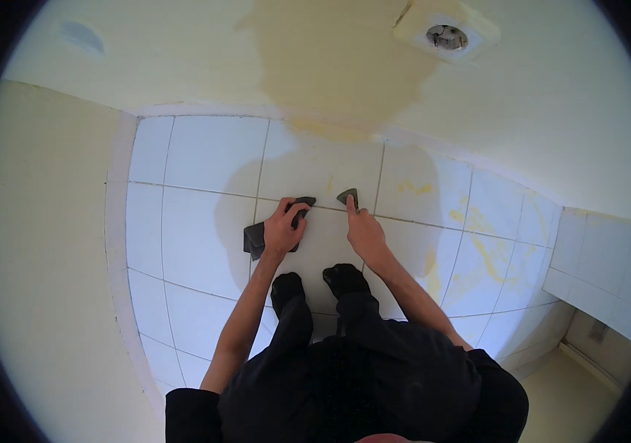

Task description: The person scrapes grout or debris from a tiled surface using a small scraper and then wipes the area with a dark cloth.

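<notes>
White floor tiles (205, 159) lie under both hands. My left hand (281, 229) is closed on a dark cloth (255, 238), which bunches out on both sides of the fingers and rests on the tiles. A little to its right, my right hand (366, 232) grips a small scraper (348, 196) with a flared dark blade. Its index finger lies along the tool, and the blade points away from me at the floor. The scraper's handle is mostly hidden in the palm. Yellow smears (414, 188) mark the tiles right of the scraper.
My feet in black socks (345, 279) stand just behind the hands. A cream wall (205, 59) with a round opening (447, 37) rises ahead; another wall (50, 221) borders the left. More yellow streaks (489, 251) spread at right, near a tiled step edge (596, 273).
</notes>
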Available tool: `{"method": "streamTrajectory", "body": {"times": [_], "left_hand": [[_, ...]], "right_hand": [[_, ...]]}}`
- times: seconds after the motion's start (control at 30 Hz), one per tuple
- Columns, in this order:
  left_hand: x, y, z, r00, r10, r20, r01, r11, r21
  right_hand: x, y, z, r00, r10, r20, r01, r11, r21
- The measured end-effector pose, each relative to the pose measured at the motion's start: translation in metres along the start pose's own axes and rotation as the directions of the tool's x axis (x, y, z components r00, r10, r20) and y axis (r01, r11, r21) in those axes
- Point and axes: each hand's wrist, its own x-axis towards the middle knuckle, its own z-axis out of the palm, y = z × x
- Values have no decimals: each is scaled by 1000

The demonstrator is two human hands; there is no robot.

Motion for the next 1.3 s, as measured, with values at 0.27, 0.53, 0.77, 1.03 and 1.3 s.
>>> {"method": "streamTrajectory", "body": {"times": [0.27,0.53,0.77,1.03,1.3], "left_hand": [[-1,-3,2,1000,24,-9,-24,1000,1],[1,-3,2,997,62,-48,-64,997,-30],[14,-9,-5,998,14,54,-7,991,-130],[70,-15,7,998,-24,-63,18,996,-86],[34,93,160,818,367,442,-43,807,-589]], "right_hand": [[1,9,7,999,-45,18,46,998,-52],[5,5,10,998,-42,-35,40,997,-66],[6,13,10,996,-52,-77,49,998,-36],[-40,51,-26,961,-152,-230,223,919,324],[-81,22,-120,850,-193,-490,419,812,408]]}}
